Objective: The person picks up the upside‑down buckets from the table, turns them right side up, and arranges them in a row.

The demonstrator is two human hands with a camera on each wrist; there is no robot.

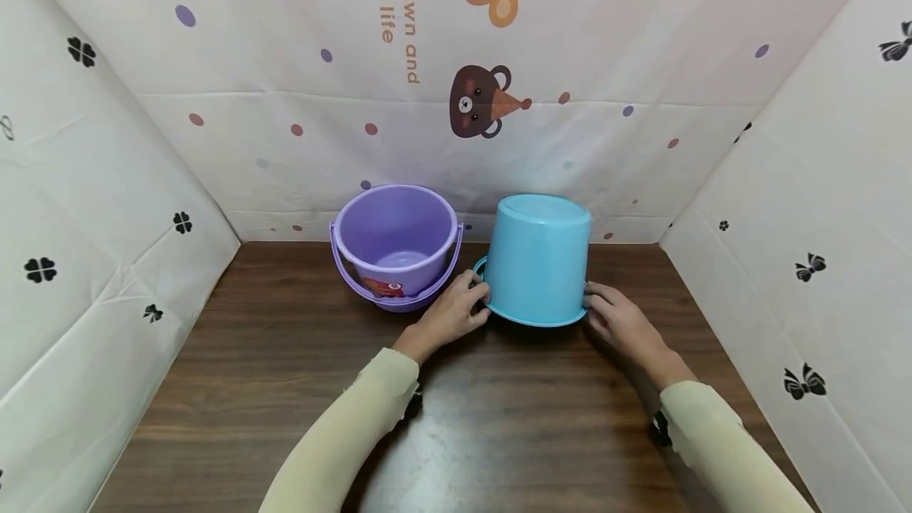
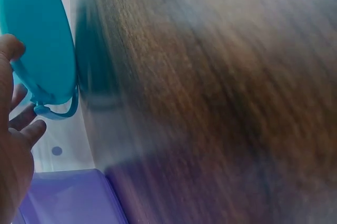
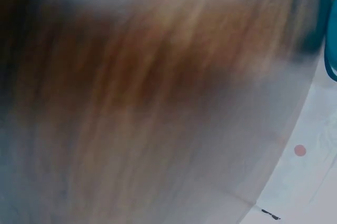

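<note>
A light blue bucket [image 1: 539, 264] is upside down near the back of the table, its rim low and its base up. My left hand [image 1: 450, 311] grips the rim on its left side, beside the handle. My right hand [image 1: 630, 331] holds the rim on the right side; its fingertips are partly hidden there. In the left wrist view, the thumb and fingers of my left hand [image 2: 16, 113] are around the edge of the blue bucket [image 2: 42, 39]. In the right wrist view only the edge of the blue bucket [image 3: 331, 39] shows, and no hand.
An upright purple bucket [image 1: 399, 228] stands just left of the blue one, its handle hanging at the front. Behind both is a patterned cloth wall [image 1: 399, 149], with more cloth walls at left and right. The brown wooden table [image 1: 499, 418] lies in front.
</note>
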